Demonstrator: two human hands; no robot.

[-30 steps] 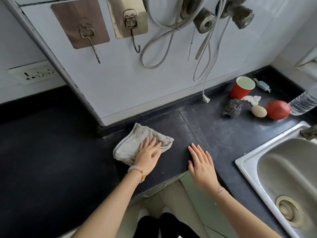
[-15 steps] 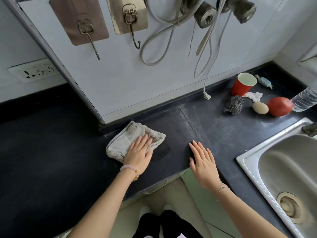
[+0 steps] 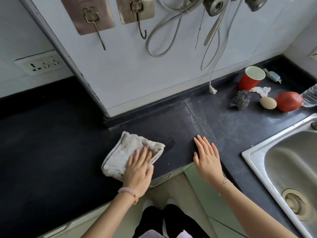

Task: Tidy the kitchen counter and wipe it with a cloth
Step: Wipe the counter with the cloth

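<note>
A crumpled grey-white cloth (image 3: 127,152) lies on the dark counter (image 3: 51,143) near its front edge. My left hand (image 3: 139,170) presses flat on the cloth's near right corner, fingers spread. To the right, my right hand (image 3: 206,156) rests palm down on the bare counter, holding nothing. A damp streak shows on the counter just right of the cloth.
At the back right stand a red paper cup (image 3: 250,78), a steel scourer (image 3: 241,99), an egg (image 3: 268,103), a red fruit (image 3: 289,101), a crumpled tissue (image 3: 261,91), a wrapped sweet (image 3: 272,76) and a water bottle (image 3: 309,97). A steel sink (image 3: 253,157) lies right. Cables and hooks hang on the wall.
My left hand has dragged the cloth left and toward the front edge, leaving a damp streak. My right hand has stayed in place on the counter.
</note>
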